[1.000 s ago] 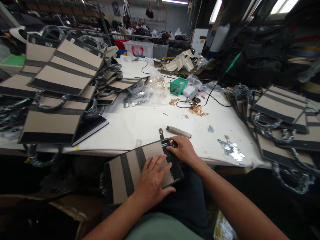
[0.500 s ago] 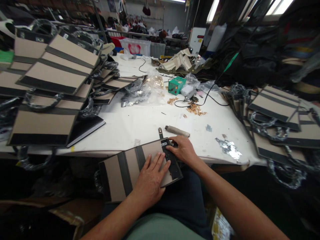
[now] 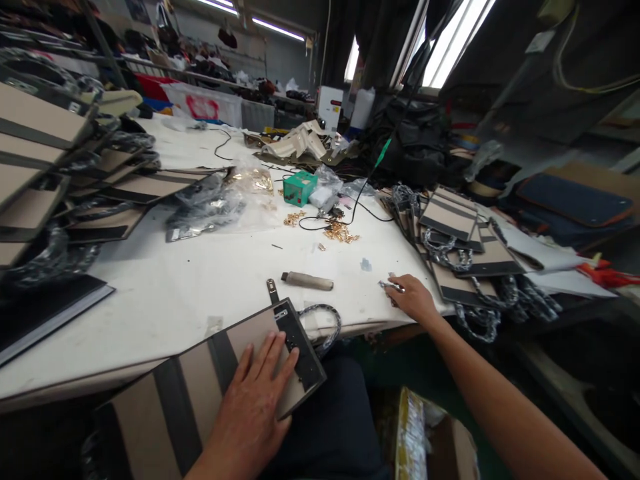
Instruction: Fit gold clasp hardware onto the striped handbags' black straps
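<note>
My left hand [image 3: 255,397] lies flat with fingers spread on a striped beige-and-black bag panel [image 3: 193,377]. The panel rests partly on my lap and partly against the table edge. At its right end are a black band with small dark bits, a strap tab with a metal fitting [image 3: 271,287], and a plastic-wrapped loop handle [image 3: 330,320]. My right hand [image 3: 413,298] is at the table's front right, fingers pinched together over shiny silver material [image 3: 393,287]. What exactly sits between the fingertips is unclear. A grey wrapped bar [image 3: 307,281] lies beyond the panel.
Similar bag pieces are stacked at left [image 3: 37,137] and right [image 3: 463,247]. A green electric box [image 3: 300,188], its cord, gold metal fittings [image 3: 341,231] and plastic bags [image 3: 215,207] lie mid-table. A black book [image 3: 55,310] sits front left. Below the table stands an open carton [image 3: 453,443].
My right hand has left the panel's end and moved right to the silver material, uncovering the loop handle. My left hand stays on the panel. The view has turned right.
</note>
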